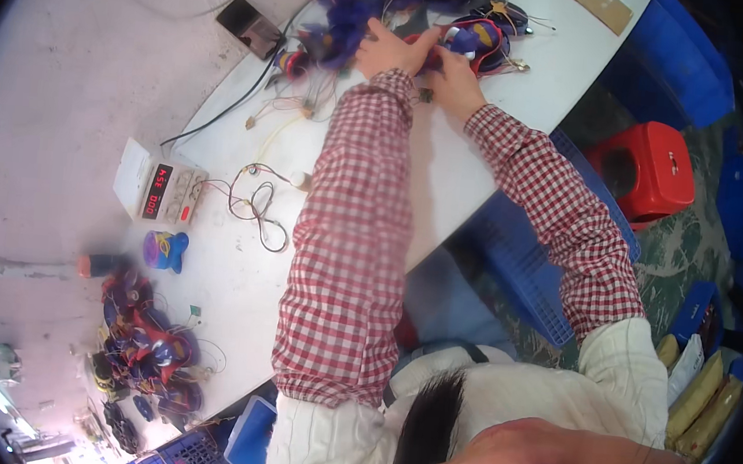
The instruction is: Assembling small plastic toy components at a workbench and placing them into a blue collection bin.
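Note:
Both hands reach to the far end of the white table (pixel 471 157), among a pile of dark blue, red and yellow toy-like parts with thin wires. My left hand (pixel 393 53) lies over purple-blue parts (pixel 348 20), its fingers spread apart. Close beside it on the right is my right hand (pixel 457 82), its fingers bent and pressed together at a dark and red piece; what they grip is hidden. Just beyond the right hand sits a rounded blue, yellow and red part (pixel 477 38) with wires trailing off it. A small green board (pixel 425 95) shows below the hands.
A white meter with a red display (pixel 158 191) stands at the left, with looped leads (pixel 258 213) beside it. A blue-purple figure (pixel 165 250) and another wired pile (pixel 149 345) lie nearer. A black phone-like device (pixel 248 27), red stool (pixel 651 172) and blue crate (pixel 519 263) surround the table.

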A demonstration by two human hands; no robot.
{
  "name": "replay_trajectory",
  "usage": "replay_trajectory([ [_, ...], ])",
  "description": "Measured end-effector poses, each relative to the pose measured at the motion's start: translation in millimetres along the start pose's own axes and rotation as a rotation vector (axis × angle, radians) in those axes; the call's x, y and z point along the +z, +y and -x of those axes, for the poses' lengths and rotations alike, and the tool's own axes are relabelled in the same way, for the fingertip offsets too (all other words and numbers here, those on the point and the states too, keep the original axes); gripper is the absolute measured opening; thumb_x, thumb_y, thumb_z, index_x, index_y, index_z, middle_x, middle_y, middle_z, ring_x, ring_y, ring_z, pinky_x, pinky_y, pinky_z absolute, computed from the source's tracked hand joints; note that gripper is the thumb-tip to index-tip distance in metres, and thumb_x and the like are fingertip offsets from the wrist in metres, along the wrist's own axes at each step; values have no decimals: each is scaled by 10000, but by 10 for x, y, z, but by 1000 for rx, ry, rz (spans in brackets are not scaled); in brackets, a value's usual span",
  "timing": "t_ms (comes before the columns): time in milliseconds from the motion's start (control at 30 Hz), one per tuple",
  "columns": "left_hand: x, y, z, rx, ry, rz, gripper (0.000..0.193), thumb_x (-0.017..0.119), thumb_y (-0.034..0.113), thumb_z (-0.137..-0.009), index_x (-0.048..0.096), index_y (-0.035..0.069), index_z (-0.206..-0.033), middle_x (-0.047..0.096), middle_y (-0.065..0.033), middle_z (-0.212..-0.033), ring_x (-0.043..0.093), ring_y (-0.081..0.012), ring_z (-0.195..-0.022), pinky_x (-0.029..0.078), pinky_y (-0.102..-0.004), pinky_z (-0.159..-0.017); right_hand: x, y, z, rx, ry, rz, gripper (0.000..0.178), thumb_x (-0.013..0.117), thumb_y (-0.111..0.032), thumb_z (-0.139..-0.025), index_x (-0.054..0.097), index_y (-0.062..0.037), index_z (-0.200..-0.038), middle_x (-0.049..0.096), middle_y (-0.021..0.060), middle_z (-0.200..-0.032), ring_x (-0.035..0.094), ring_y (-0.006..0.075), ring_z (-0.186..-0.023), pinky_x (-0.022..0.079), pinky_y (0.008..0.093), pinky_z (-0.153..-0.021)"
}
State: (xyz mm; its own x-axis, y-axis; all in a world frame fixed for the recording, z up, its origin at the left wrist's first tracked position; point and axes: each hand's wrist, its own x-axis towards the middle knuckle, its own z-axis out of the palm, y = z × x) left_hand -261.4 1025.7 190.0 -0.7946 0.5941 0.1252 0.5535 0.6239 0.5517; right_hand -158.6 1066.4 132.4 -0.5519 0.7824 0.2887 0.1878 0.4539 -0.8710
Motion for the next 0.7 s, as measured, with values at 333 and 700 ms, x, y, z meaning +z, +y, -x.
replay_trajectory([
  [333, 20, -182, -51, -90, -11, 46, 821, 650, 532, -659, 383, 62, -1275, 433, -240, -1180, 531, -402, -1009, 467, -436, -859, 149, 170, -267, 249, -48, -177, 400, 570, -215, -842, 525, 16, -1166, 623, 151, -984, 612, 201, -662, 508, 286, -585],
  [700, -243, -478, 566, 66, -148, 130, 763, 655, 493, -673, 405, 55, -1246, 425, -235, -1184, 534, -370, -1025, 465, -407, -867, -199, -230, 35, 352, -368, -44, 342, 616, -147, -791, 523, 37, -1064, 612, 128, -798, 592, 180, -560, 487, 260, -474],
])
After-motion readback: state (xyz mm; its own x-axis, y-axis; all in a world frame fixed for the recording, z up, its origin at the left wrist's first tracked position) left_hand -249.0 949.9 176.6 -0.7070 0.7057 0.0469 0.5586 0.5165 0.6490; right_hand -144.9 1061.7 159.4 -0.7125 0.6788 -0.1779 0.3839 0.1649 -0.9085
